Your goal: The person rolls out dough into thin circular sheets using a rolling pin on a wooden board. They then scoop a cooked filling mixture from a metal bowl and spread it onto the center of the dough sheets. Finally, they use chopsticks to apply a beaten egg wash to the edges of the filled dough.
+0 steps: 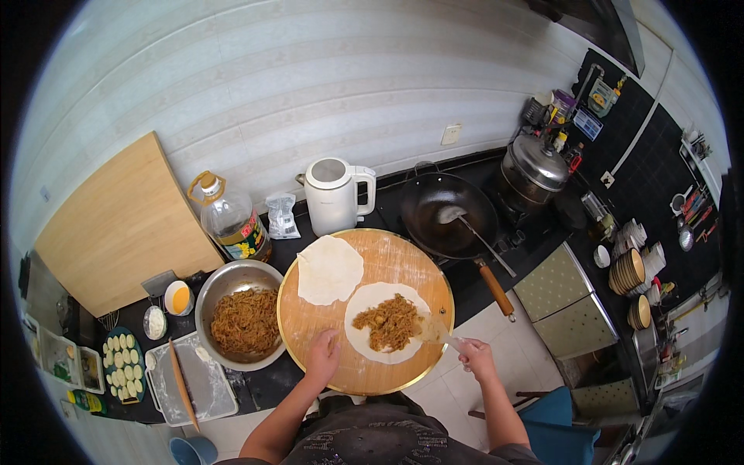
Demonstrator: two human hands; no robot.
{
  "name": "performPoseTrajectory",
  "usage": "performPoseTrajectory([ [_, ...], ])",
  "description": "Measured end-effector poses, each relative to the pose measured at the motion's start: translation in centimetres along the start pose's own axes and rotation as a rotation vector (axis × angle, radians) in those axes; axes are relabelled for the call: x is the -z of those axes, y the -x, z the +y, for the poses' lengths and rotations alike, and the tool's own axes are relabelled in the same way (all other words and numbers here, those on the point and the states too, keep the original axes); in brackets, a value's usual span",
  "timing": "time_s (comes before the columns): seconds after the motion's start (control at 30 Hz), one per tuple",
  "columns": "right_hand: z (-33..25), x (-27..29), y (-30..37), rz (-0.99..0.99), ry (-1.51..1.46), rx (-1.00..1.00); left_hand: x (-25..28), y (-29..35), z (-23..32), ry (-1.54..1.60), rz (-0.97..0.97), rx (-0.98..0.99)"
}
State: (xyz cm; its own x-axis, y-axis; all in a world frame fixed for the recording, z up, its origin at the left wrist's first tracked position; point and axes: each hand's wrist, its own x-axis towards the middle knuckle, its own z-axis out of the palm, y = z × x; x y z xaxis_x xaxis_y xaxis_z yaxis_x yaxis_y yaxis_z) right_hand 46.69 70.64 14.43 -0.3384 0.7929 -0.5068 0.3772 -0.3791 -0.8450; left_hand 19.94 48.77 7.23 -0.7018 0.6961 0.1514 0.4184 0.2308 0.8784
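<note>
My right hand (477, 358) is closed around the handle of a pale translucent rice paddle (434, 330). Its blade reaches the right side of a mound of brown shredded filling (390, 319). That filling lies spread on a thin round dough sheet (370, 347) on the round wooden board (310, 329). A second, bare dough sheet (331, 270) lies farther back on the same board. Over the board's near left edge rests my left hand (324, 358), holding nothing, fingers loosely bent. To its left, a steel bowl (211, 288) holds more of the brown filling.
Behind the board stand a white kettle (328, 203) and an oil bottle (232, 221). A black wok (422, 209) with a ladle sits right, beside a lidded pot (535, 167). At left are a floury tray (209, 395), a rolling pin (181, 384) and a plate of dough pieces (124, 364).
</note>
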Motion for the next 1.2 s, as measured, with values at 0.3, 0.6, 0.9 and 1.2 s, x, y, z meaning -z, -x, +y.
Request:
performPoseTrajectory([
  [0.3, -1.8, -2.6, -0.3, -0.165, -0.017, 0.035, -0.1, -0.1, 0.1, -0.012, 0.002, -0.028],
  [0.6, -1.9, -7.5, -4.4, -0.175, -0.081, 0.16, -0.2, 0.0, 0.4, 0.003, 0.003, -0.004],
  [0.9, -1.6, -6.7, -4.4, -0.224, 0.075, 0.347, -0.3, 0.1, 0.0, -0.002, -0.002, -0.014],
  [1.2, -3.1, -8.9, -3.0, -0.336, 0.055, 0.349, 0.0, 0.0, 0.3, -0.043, 0.002, -0.043],
])
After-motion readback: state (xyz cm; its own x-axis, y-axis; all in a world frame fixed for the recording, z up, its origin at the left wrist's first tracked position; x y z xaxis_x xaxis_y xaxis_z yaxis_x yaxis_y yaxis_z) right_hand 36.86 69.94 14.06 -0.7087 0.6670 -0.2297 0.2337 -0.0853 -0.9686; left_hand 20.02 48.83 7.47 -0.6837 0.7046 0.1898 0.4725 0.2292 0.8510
